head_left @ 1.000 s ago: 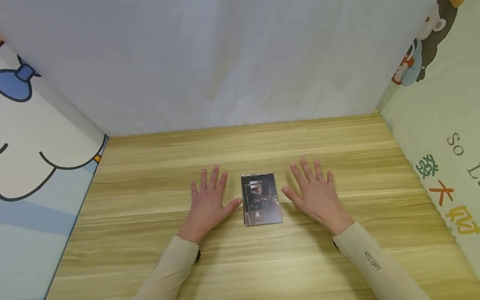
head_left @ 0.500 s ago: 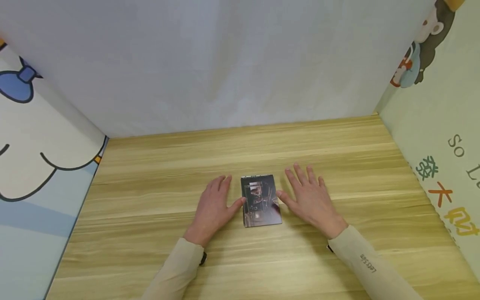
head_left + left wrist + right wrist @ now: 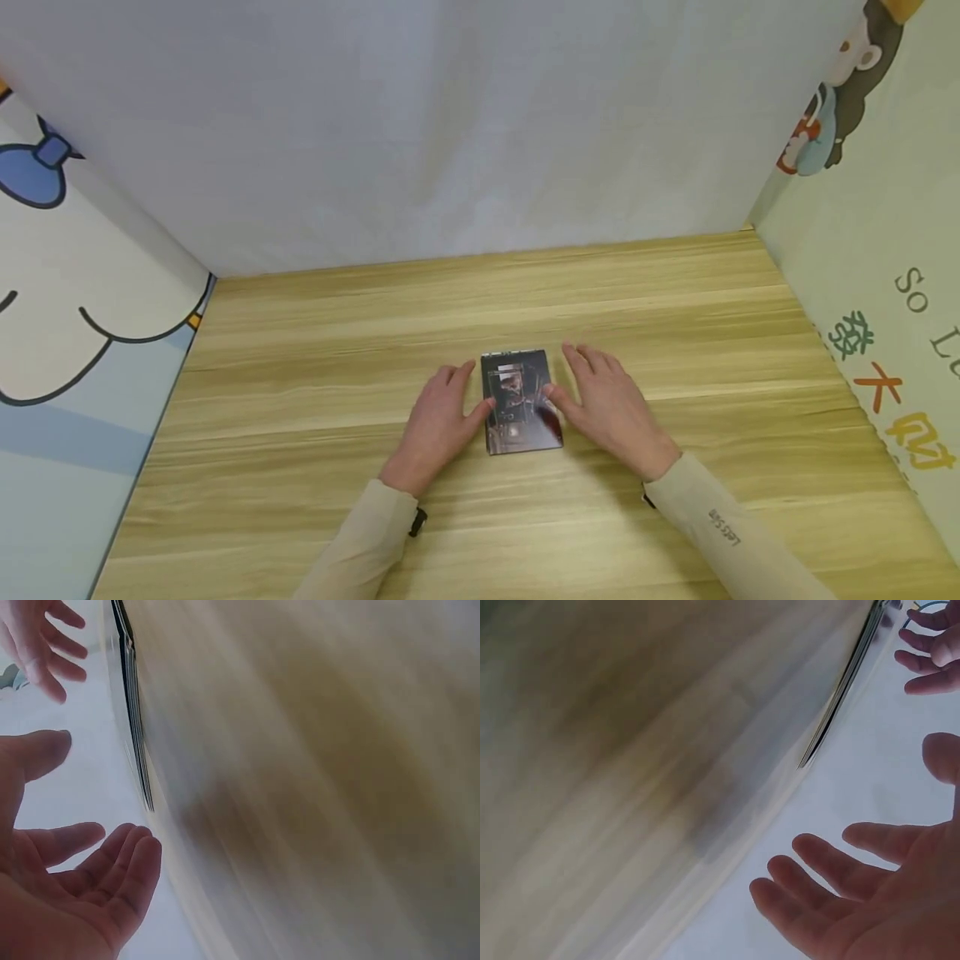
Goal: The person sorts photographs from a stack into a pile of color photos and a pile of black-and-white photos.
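Dark, the picture-card stack (image 3: 517,412) lies on the wood-grain table (image 3: 300,375); left hand (image 3: 438,425) and right hand (image 3: 613,410) flank it, loosely spread, gripping nothing — uneven pinching could slide it askew.

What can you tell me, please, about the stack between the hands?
The stack is rectangular, its edge showing several thin layers; the top looks like glossy card, with a dark picture and lighter patches. It lies flat on the table between the left hand and right hand; neither seems to touch it.
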{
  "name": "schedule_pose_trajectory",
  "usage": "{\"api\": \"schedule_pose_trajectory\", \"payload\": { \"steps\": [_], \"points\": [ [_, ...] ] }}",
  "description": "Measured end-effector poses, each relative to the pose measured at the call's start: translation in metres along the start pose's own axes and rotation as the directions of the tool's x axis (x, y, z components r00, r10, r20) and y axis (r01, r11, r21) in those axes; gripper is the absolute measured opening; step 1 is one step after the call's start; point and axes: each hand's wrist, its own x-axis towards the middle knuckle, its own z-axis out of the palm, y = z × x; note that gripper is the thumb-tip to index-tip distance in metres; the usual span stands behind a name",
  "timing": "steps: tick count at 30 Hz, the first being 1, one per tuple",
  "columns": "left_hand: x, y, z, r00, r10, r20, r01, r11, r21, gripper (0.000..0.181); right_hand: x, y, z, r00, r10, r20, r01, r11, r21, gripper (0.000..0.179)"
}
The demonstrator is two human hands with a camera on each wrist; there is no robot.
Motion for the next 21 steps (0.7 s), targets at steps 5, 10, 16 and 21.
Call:
{"api": "schedule_pose_trajectory", "payload": {
  "steps": [5, 10, 16, 21],
  "points": [
    [0.001, 0.004, 0.003, 1.0, -0.008, -0.003, 0.008, 0.998, -0.056, 0.069, 0.001, -0.005, 0.004, 1.0, 0.007, -0.023, -0.006, 0.999, 0.043, 0.075],
    [0.004, 0.006, 0.005, 0.999, -0.045, 0.014, 0.046, 0.991, -0.122, 0.065, 0.002, -0.008, 0.007, 0.999, 0.02, -0.027, -0.017, 0.996, 0.091, 0.072],
    [0.008, 0.007, 0.006, 0.99, -0.127, 0.054, 0.135, 0.973, -0.19, 0.065, 0.006, -0.01, 0.005, 0.997, 0.074, 0.032, -0.079, 0.982, 0.169, 0.068],
    [0.011, 0.008, 0.006, 0.985, -0.156, 0.074, 0.168, 0.964, -0.208, 0.063, 0.011, -0.011, 0.005, 0.991, 0.113, 0.069, -0.125, 0.971, 0.202, 0.062]
  ]
}}
